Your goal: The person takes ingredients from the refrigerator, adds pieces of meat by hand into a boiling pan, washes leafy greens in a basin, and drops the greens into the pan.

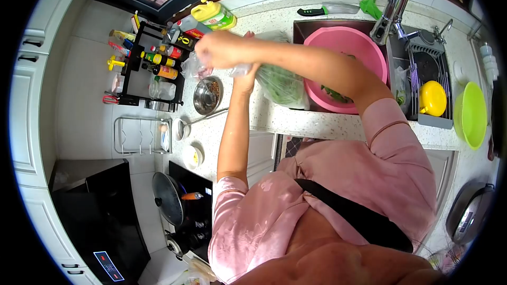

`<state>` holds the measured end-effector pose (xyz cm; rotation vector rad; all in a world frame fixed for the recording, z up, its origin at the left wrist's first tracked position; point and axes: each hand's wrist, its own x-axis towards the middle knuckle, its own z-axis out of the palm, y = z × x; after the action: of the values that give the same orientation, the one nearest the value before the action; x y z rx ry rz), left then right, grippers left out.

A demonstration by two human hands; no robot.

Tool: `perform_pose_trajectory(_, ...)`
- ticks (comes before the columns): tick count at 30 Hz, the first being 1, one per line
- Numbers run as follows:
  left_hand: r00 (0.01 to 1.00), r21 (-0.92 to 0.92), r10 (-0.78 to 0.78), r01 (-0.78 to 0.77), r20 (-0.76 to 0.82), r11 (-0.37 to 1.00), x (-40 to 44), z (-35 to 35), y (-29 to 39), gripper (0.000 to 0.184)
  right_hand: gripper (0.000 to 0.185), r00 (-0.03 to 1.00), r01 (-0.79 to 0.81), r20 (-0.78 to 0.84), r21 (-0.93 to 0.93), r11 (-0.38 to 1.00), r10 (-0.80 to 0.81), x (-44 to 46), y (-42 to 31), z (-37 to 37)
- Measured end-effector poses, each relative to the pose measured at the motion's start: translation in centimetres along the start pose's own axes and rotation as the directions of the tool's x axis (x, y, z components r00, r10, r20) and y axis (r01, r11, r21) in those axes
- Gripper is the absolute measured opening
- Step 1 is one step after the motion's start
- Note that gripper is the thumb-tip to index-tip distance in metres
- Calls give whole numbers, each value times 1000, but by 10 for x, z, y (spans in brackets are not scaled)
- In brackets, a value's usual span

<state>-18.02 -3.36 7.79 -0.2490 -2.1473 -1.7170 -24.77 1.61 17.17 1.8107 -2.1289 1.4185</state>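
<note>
Green leaves fill a clear plastic bag (282,85) over the counter (269,120) beside the pink basin (365,43) in the head view, its long axis running sideways, neck toward the bottles (165,71), full end toward the basin. The left hand (245,77) is clamped round its neck; the right hand (216,50) curls alongside, its hold impossible to tell

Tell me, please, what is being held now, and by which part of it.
The left hand and right hand hold the plastic bag of greens by its gathered neck.
</note>
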Motion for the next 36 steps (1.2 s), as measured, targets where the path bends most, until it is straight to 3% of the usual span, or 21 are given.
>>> perform_pose_trajectory(2, 983, -319, -135, 90, -123, 943, 7, 3, 1, 69, 9, 985, 158, -70, -9, 987, -158, -12, -14, -1)
perform_pose_trajectory(5, 951, -711, -256, 60, -172, 701, 17, -19, -8, 56, 22, 982, 180, -106, 301, 936, -155, -13, -19, -38)
perform_pose_trajectory(6, 926, -690, -297, 57, -233, 721, 17, -16, 17, 36, 26, 968, 229, -192, 418, 879, -161, -20, -17, -55)
perform_pose_trajectory(7, 973, -705, -188, 39, -135, 708, 19, -33, 20, 30, 27, 964, 196, -244, 379, 905, -106, -25, -6, -66)
perform_pose_trajectory(8, 997, -721, -74, 25, -36, 692, 21, -48, 22, 30, 28, 953, 158, -298, 343, 926, -52, -29, 7, -78)
perform_pose_trajectory(10, 981, -783, -149, -4, -124, 622, 29, -44, 49, 37, 29, 947, 8, -305, 337, 941, 101, -39, 33, -100)
perform_pose_trajectory(12, 952, -733, -218, -9, -214, 681, 33, -43, 68, 38, 29, 929, -1, -348, 334, 943, 124, -51, 41, -105)
perform_pose_trajectory(14, 993, -702, -108, 46, -45, 711, 37, -58, 61, 36, 30, 910, -13, -389, 323, 946, 145, -55, 41, -109)
perform_pose_trajectory(16, 990, -668, -138, 85, -26, 740, 37, -40, 76, 37, 32, 875, 176, -480, 189, 966, -66, -51, 22, -107)
perform_pose_trajectory(18, 985, -333, -121, 156, 123, 930, 38, -35, 81, 36, 43, 927, 105, -370, 121, 987, -53, -62, -10, -124)
perform_pose_trajectory(19, 979, -244, -202, 202, 28, 948, 38, -25, 83, 35, 56, 913, 191, -377, 53, 980, -157, -54, -8, -120)
perform_pose_trajectory(20, 975, -164, -187, 204, 116, 965, 34, -14, 88, 33, 56, 912, 188, -379, 53, 981, -155, -44, -5, -115)
perform_pose_trajectory(22, 959, -80, -226, 242, 170, 967, 28, -6, 87, 31, 62, 841, 388, -344, -158, 908, -418, -29, 0, -108)
perform_pose_trajectory(23, 958, -81, -230, 247, 174, 966, 26, -4, 87, 31, 67, 909, 379, -187, 2, 926, -371, -26, 1, -109)
perform_pose_trajectory(24, 949, -62, -249, 265, 193, 962, 24, -1, 87, 30, 48, 970, 233, 18, 195, 953, -241, -24, -4, -116)
perform_pose_trajectory(26, 939, -45, -269, 285, 213, 958, 22, -3, 84, 28, 21, 935, 87, 333, 125, 988, -124, -18, -18, -129)
perform_pose_trajectory(27, 944, -79, -262, 282, 200, 956, 20, -5, 81, 28, 21, 934, 87, 336, 122, 989, -124, -18, -19, -126)
perform_pose_trajectory(29, 944, -96, -279, 298, 176, 950, 17, -7, 78, 28, 10, 952, 275, -140, 13, 961, -271, -18, -21, -118)
perform_pose_trajectory(32, 940, -68, -230, 254, 254, 965, 20, -2, 79, 26, 13, 906, 257, -334, -59, 965, -261, -12, -33, -123)
perform_pose_trajectory(34, 961, 21, -218, 218, 171, 976, 22, 4, 81, 23, 14, 897, 246, -364, -65, 967, -252, -13, -34, -122)
perform_pose_trajectory(36, 996, 424, -68, 39, 53, 905, 31, 7, 88, 24, 17, 834, 272, -487, -47, 961, -260, -15, -28, -129)
